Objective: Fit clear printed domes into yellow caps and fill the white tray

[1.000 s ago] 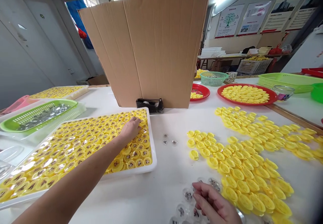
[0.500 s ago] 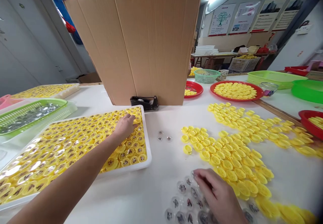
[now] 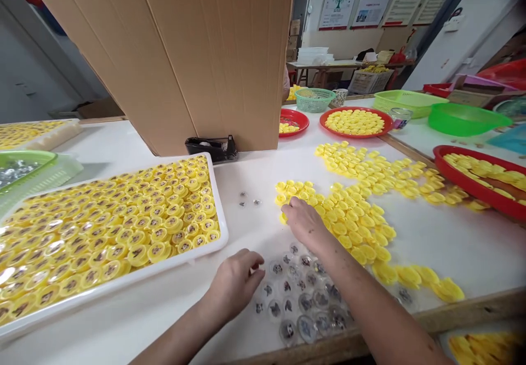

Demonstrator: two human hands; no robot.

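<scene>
My left hand point(image 3: 239, 278) hovers at the left edge of a cluster of clear round discs with small dark printed pictures point(image 3: 287, 304). Its fingers are curled, with a gap between thumb and forefinger and nothing visible between them. My right hand point(image 3: 304, 221) reaches across the discs, its fingertips closed on a yellow round cap at the left edge of a spread of yellow caps point(image 3: 361, 228). Left of my hands, a white tray point(image 3: 224, 228) is filled with rows of yellow caps bearing picture discs point(image 3: 123, 228).
Behind the tray stand a tape dispenser point(image 3: 211, 148) and a tall cardboard sheet point(image 3: 222, 58). Three loose clear discs point(image 3: 257, 203) lie right of the tray. Red trays point(image 3: 388, 126) and green baskets point(image 3: 314, 101) stand farther back. A wooden edge point(image 3: 464, 307) borders the table's front.
My left hand has left the tray and come down right beside the clear discs. My right hand has moved from the discs up to the yellow caps. The view has shifted right and down.
</scene>
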